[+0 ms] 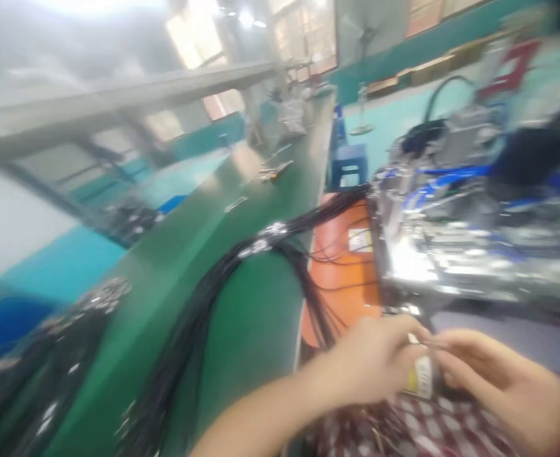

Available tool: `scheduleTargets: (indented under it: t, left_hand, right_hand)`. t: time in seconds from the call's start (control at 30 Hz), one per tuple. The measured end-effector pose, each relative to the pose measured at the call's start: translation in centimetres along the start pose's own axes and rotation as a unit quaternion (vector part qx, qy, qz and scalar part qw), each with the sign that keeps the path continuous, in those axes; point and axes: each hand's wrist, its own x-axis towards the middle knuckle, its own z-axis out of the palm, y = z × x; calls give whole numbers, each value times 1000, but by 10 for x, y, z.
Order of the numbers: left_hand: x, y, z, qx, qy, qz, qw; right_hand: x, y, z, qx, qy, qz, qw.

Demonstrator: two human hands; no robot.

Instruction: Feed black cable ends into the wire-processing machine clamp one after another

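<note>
My left hand (380,355) and my right hand (489,374) meet at the lower right, over my lap. The fingertips of both hands are pinched close together; whatever small thing they hold is too blurred to make out. Just below and behind the fingers shows a white and yellow label (421,377), and I cannot tell if a hand touches it. Left of my hands, a long bundle of black cables (204,292) with pale ends lies on the green bench (251,330). A branch of it runs over an orange board (340,266).
A metal machine (470,247) with blue tubes stands close in front of my right hand. More black cables (65,362) hang at the bench's far left side. A blue stool (350,165) and a standing fan (363,82) are farther off. The whole view is motion-blurred.
</note>
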Motion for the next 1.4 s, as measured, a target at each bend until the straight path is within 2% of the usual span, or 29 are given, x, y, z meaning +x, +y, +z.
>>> scheduleTargets:
  t: [0.07,0.1,0.2,0.37,0.57,0.67,0.87,1.03,1.4]
  left_hand:
    - [4,-1,2,-57,14,-34,998]
    - [5,-2,3,-73,16,-47,996]
    - [9,-7,6,-126,5,-67,990]
    - [12,-8,12,-137,0,-77,988]
    - [14,-9,16,-157,44,-111,980]
    - [14,-10,17,-162,43,-120,979]
    - [14,-10,16,-141,48,-121,981]
    - [15,-9,13,-218,41,-154,963]
    - [14,-10,14,-231,58,-174,955]
  right_hand:
    - [-2,-33,5,20,-29,19,999]
    - [-1,-44,7,25,-25,23,999]
    - [0,-56,9,38,-38,22,998]
    - [-2,-55,4,31,-53,32,998]
    - [0,-56,-3,18,-38,18,999]
    - [1,-54,-3,27,-30,10,999]
    - [1,-54,2,98,-52,38,993]
    - [3,-55,6,158,-57,57,984]
    - [6,-57,15,146,-5,59,988]
